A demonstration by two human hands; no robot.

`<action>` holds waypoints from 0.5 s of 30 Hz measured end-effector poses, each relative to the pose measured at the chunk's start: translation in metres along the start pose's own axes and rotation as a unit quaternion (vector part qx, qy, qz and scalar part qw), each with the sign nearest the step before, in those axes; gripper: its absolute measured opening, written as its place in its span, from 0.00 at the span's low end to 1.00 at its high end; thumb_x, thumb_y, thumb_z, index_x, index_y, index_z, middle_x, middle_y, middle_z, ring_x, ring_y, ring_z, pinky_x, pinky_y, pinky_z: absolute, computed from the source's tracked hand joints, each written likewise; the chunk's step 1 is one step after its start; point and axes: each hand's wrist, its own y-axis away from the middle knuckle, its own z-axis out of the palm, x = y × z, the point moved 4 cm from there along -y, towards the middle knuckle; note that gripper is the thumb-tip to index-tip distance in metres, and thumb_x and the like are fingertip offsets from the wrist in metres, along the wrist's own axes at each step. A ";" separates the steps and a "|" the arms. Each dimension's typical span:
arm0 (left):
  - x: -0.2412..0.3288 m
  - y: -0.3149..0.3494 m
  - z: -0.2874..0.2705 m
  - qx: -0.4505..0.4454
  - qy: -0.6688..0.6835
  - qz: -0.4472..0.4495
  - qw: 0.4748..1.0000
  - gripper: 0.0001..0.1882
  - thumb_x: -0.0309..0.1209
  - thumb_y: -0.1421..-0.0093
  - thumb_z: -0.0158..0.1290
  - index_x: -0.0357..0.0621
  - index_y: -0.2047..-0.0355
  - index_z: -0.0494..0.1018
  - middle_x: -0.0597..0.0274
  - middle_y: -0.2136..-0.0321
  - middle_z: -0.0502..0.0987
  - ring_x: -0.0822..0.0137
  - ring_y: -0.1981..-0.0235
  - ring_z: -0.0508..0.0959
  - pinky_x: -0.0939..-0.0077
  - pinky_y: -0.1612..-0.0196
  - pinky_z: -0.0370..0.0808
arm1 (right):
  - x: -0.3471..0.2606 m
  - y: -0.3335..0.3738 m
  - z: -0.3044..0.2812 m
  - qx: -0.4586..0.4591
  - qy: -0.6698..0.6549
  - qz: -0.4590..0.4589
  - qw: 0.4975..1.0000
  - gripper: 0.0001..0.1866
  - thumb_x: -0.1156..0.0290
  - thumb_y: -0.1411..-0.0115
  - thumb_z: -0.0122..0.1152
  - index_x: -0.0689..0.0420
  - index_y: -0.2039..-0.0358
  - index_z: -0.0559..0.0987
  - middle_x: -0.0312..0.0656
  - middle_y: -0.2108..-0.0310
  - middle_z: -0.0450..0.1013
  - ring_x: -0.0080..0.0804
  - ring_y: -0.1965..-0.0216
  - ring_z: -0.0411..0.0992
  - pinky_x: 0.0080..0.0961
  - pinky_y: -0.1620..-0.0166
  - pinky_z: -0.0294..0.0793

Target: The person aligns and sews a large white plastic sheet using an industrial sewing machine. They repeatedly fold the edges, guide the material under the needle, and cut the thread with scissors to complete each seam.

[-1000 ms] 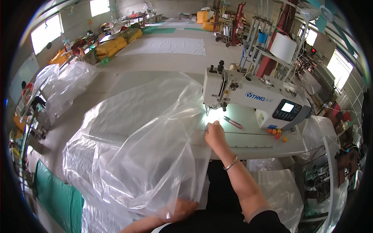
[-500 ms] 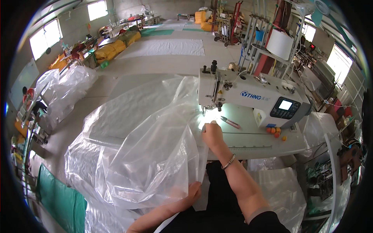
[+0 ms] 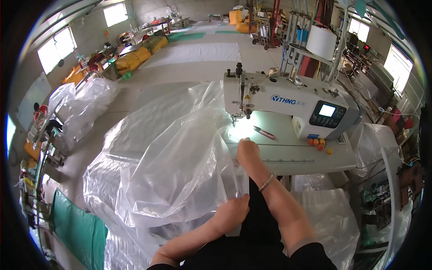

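Clear sheeting [image 3: 175, 153] drapes over the left and front edges of the table [image 3: 288, 155]; below the front edge the left hand [image 3: 230, 215] pinches its margin, while the right hand [image 3: 249, 154] curls nearby — gripping film or not, one cannot tell. Light, even tension should serve best. On the table: one sewing machine [image 3: 279, 92], one snips [image 3: 265, 133], about five orange-yellow balls [image 3: 320, 147].

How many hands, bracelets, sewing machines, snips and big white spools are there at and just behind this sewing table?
Hands: 2 (left hand, right hand)
Bracelet: 1
Sewing machine: 1
Snips: 1
Big white spool: 1
Total: 6
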 end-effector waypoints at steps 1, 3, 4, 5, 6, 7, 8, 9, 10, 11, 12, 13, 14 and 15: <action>0.003 -0.001 0.004 -0.004 -0.002 0.013 1.000 0.06 0.30 0.42 0.48 0.41 0.69 0.68 0.49 0.80 0.76 0.49 0.77 0.80 0.60 0.77 0.76 | 0.003 0.011 -0.003 -0.008 0.001 0.004 1.000 0.08 0.76 0.49 0.57 0.65 0.68 0.78 0.54 0.69 0.76 0.48 0.69 0.78 0.36 0.64 0.79; 0.013 0.000 0.004 -0.016 -0.029 0.041 0.999 0.06 0.30 0.42 0.48 0.40 0.69 0.68 0.50 0.82 0.75 0.48 0.78 0.79 0.60 0.77 0.76 | 0.001 0.031 -0.009 0.003 0.001 -0.010 1.000 0.08 0.75 0.47 0.56 0.64 0.67 0.77 0.53 0.68 0.76 0.48 0.69 0.78 0.35 0.64 0.79; 0.021 0.003 0.000 -0.025 -0.052 0.058 0.997 0.06 0.29 0.42 0.49 0.39 0.69 0.68 0.52 0.83 0.74 0.48 0.80 0.78 0.60 0.78 0.75 | -0.002 0.041 -0.013 0.023 0.001 -0.026 0.999 0.08 0.75 0.47 0.55 0.64 0.67 0.77 0.52 0.69 0.76 0.47 0.68 0.78 0.34 0.64 0.79; 0.034 0.002 -0.006 -0.037 -0.073 0.083 0.993 0.06 0.29 0.43 0.50 0.39 0.69 0.67 0.53 0.85 0.73 0.47 0.82 0.76 0.60 0.79 0.74 | 0.000 0.050 -0.018 0.045 0.005 -0.035 0.998 0.08 0.74 0.46 0.55 0.64 0.68 0.77 0.52 0.69 0.76 0.47 0.68 0.78 0.34 0.64 0.79; 0.048 0.000 -0.020 0.008 -0.054 0.084 0.995 0.07 0.29 0.43 0.49 0.38 0.68 0.68 0.53 0.82 0.74 0.48 0.80 0.77 0.61 0.79 0.74 | 0.003 0.056 -0.015 0.044 0.000 -0.018 0.999 0.08 0.74 0.46 0.54 0.64 0.68 0.77 0.52 0.69 0.76 0.47 0.68 0.78 0.35 0.64 0.79; 0.067 -0.005 -0.038 0.053 -0.035 0.085 0.994 0.07 0.29 0.43 0.49 0.38 0.66 0.68 0.52 0.80 0.75 0.49 0.78 0.77 0.61 0.78 0.74 | 0.006 0.061 -0.012 0.043 -0.005 -0.001 0.999 0.08 0.74 0.45 0.54 0.64 0.68 0.77 0.52 0.68 0.76 0.48 0.68 0.78 0.36 0.64 0.79; 0.080 -0.013 -0.049 0.097 -0.016 0.086 0.991 0.08 0.28 0.43 0.49 0.38 0.65 0.69 0.51 0.77 0.76 0.50 0.77 0.78 0.62 0.78 0.75 | 0.009 0.069 -0.009 0.042 -0.012 0.018 0.999 0.08 0.73 0.45 0.53 0.63 0.67 0.77 0.52 0.68 0.76 0.48 0.69 0.78 0.37 0.64 0.78; 0.080 -0.028 -0.053 0.155 -0.042 0.093 0.983 0.09 0.28 0.44 0.50 0.37 0.63 0.69 0.50 0.72 0.76 0.51 0.72 0.78 0.63 0.75 0.75 | 0.003 0.080 -0.016 0.142 0.027 -0.015 0.989 0.10 0.73 0.44 0.53 0.64 0.64 0.76 0.51 0.68 0.76 0.47 0.69 0.78 0.36 0.65 0.78; 0.072 -0.047 -0.052 0.212 -0.066 0.101 0.970 0.11 0.27 0.44 0.50 0.37 0.61 0.70 0.49 0.66 0.76 0.53 0.67 0.78 0.64 0.72 0.76 | -0.004 0.095 -0.023 0.240 0.067 -0.047 0.967 0.11 0.73 0.43 0.52 0.64 0.61 0.76 0.51 0.68 0.76 0.45 0.69 0.78 0.35 0.65 0.78; 0.054 -0.072 -0.042 0.199 -0.022 0.051 0.978 0.13 0.27 0.44 0.50 0.37 0.58 0.70 0.49 0.62 0.75 0.54 0.62 0.77 0.64 0.65 0.75 | 0.001 0.103 -0.022 0.243 0.056 -0.051 0.967 0.13 0.73 0.43 0.52 0.65 0.59 0.75 0.51 0.68 0.76 0.45 0.69 0.78 0.36 0.65 0.78; 0.028 -0.097 -0.028 0.187 0.015 -0.001 0.982 0.15 0.27 0.45 0.51 0.37 0.56 0.71 0.49 0.58 0.74 0.55 0.56 0.75 0.65 0.59 0.74 | 0.003 0.110 -0.020 0.248 0.039 -0.060 0.966 0.15 0.74 0.43 0.52 0.65 0.56 0.74 0.51 0.69 0.76 0.45 0.70 0.78 0.36 0.66 0.78; -0.006 -0.120 -0.009 0.214 -0.005 0.048 0.976 0.15 0.27 0.45 0.52 0.37 0.56 0.71 0.50 0.57 0.74 0.55 0.54 0.74 0.64 0.54 0.71 | 0.010 0.107 -0.015 0.161 -0.029 -0.051 0.985 0.17 0.74 0.44 0.52 0.66 0.53 0.72 0.52 0.71 0.76 0.47 0.70 0.78 0.38 0.66 0.77; -0.042 -0.129 -0.004 0.245 -0.032 0.087 0.965 0.16 0.28 0.44 0.52 0.38 0.55 0.71 0.52 0.56 0.74 0.55 0.52 0.73 0.64 0.48 0.68 | 0.007 0.103 -0.008 0.071 -0.103 -0.053 0.991 0.19 0.75 0.44 0.52 0.68 0.51 0.71 0.53 0.73 0.76 0.49 0.71 0.77 0.40 0.66 0.77; -0.057 -0.127 -0.003 0.236 -0.024 0.088 0.968 0.16 0.28 0.44 0.52 0.39 0.54 0.72 0.53 0.55 0.74 0.56 0.51 0.72 0.62 0.46 0.66 | 0.006 0.103 -0.010 0.068 -0.133 -0.032 0.988 0.21 0.76 0.45 0.52 0.69 0.50 0.70 0.55 0.74 0.75 0.51 0.71 0.77 0.42 0.66 0.76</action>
